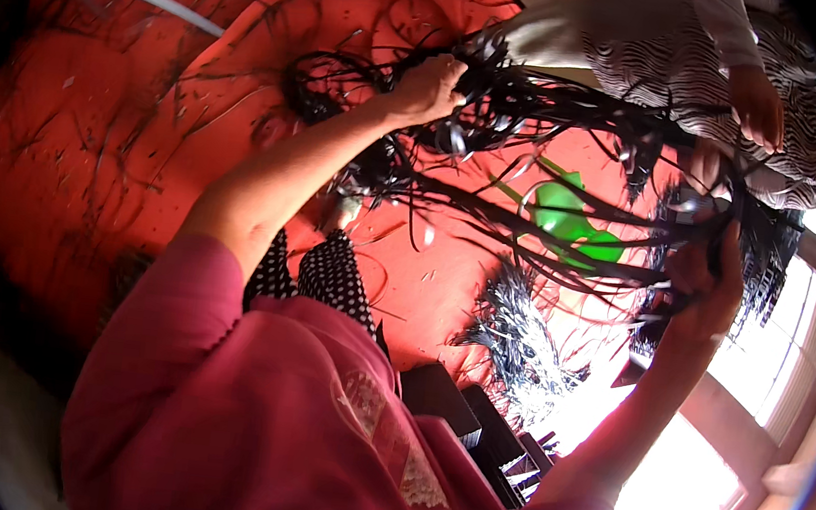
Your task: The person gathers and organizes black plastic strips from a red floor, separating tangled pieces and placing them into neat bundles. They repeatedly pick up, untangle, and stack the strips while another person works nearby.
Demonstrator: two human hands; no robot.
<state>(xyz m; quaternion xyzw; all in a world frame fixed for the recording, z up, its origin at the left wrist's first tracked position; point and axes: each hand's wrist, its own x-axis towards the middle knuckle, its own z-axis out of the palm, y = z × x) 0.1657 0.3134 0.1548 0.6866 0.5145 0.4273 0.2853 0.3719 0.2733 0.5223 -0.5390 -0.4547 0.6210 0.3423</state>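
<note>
A long tangle of thin black strips (546, 105) stretches between my two hands, above the red floor. My left hand (432, 89) is closed round the strips near their bunched end at the top middle. At the right, my right hand (703, 274) grips the other end, where several strands run together; its fingertips are partly hidden by the strips. Loose strands sag between the hands and cross in front of a green plastic object (562, 212). I cannot make out the strips' material.
A person in zebra-patterned clothing (644, 40) sits at the upper right, one hand (757, 108) close to the strips. A bundle of cut black strips (524, 344) lies near dark boxes (442, 400). Scraps litter the red floor (68, 146). A bright window (685, 478) stands at right.
</note>
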